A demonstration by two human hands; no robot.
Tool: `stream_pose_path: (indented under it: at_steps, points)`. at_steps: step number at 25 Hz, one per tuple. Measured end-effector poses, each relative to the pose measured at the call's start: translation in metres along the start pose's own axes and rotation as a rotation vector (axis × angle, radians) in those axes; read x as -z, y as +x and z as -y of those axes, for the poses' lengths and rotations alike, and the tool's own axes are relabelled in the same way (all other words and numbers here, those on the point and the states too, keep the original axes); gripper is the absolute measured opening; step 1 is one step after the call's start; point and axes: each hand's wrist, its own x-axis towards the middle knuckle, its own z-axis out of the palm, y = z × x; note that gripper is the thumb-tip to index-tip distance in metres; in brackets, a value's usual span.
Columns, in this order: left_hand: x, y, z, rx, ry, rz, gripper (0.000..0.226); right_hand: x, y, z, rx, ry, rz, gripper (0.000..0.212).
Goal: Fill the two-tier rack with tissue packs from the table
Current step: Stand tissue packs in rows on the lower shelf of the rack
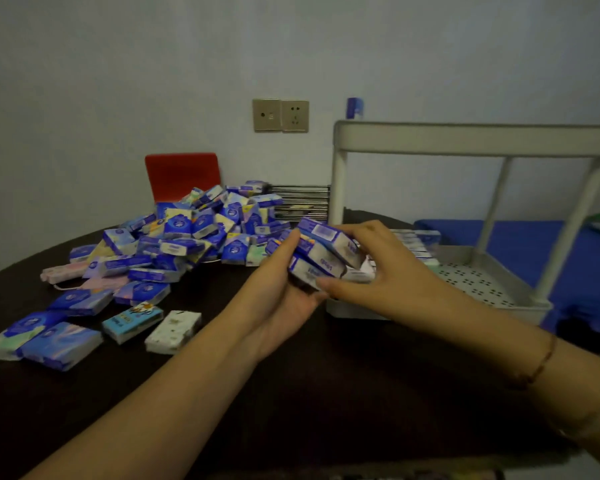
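Observation:
A small stack of blue-and-white tissue packs [323, 252] is held between both hands just in front of the rack's left end. My left hand [284, 299] cups the stack from below and the left. My right hand [378, 268] grips it from the right, thumb underneath. The white two-tier rack [465, 140] stands on the right. Its perforated lower tray [478, 282] holds a row of packs [418, 244] at the back. One blue pack [355, 108] stands on the top tier. A big pile of tissue packs [187, 237] lies on the dark table [291, 393].
Loose packs [132, 322] lie at the table's near left. A red chair back [182, 174] stands behind the pile, and a metal grille [302, 200] is beside it. Wall sockets [280, 116] are above. A blue surface [534, 247] lies behind the rack.

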Motion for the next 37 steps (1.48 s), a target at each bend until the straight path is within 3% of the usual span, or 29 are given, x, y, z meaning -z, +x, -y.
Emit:
stream_pose_path:
  at_steps: [3, 8, 10, 12, 14, 16, 22, 29, 33, 37]
  points:
    - [-0.027, 0.001, 0.013, 0.064, 0.049, 0.049, 0.043, 0.009, -0.014, -0.016, 0.025, -0.077, -0.13, 0.075]
    - [-0.048, 0.021, 0.027, 0.157, 0.283, 0.121, 0.051, 0.027, -0.023, -0.045, -0.061, -0.027, -0.28, 0.073]
    - [-0.049, 0.03, 0.03, 0.133, 0.505, 0.127, 0.052, 0.041, -0.023, -0.06, -0.117, 0.043, -0.31, 0.07]
    - [-0.048, 0.041, 0.031, -0.01, 0.924, 0.075, 0.048, 0.061, -0.021, -0.077, -0.179, 0.148, -0.313, 0.065]
    - [-0.041, 0.051, 0.031, -0.206, 1.338, 0.039, 0.046, 0.079, -0.02, -0.097, -0.213, 0.163, -0.237, 0.052]
    - [-0.031, 0.061, 0.034, -0.3, 1.601, 0.093, 0.052, 0.091, -0.02, -0.118, -0.249, 0.143, -0.088, 0.041]
    - [-0.017, 0.079, 0.05, -0.305, 2.098, 0.275, 0.066, 0.093, -0.004, -0.147, -0.279, 0.104, 0.235, 0.044]
    - [-0.004, 0.082, 0.055, -0.389, 2.177, 0.274, 0.06, 0.066, 0.017, -0.158, -0.302, 0.011, 0.241, 0.062]
    - [-0.004, 0.083, 0.056, -0.396, 2.166, 0.282, 0.06, 0.052, 0.015, -0.168, -0.152, -0.185, 0.169, 0.066]
    - [-0.006, 0.083, 0.056, -0.39, 2.176, 0.28, 0.06, 0.049, 0.003, -0.175, -0.137, -0.418, 0.326, 0.075]
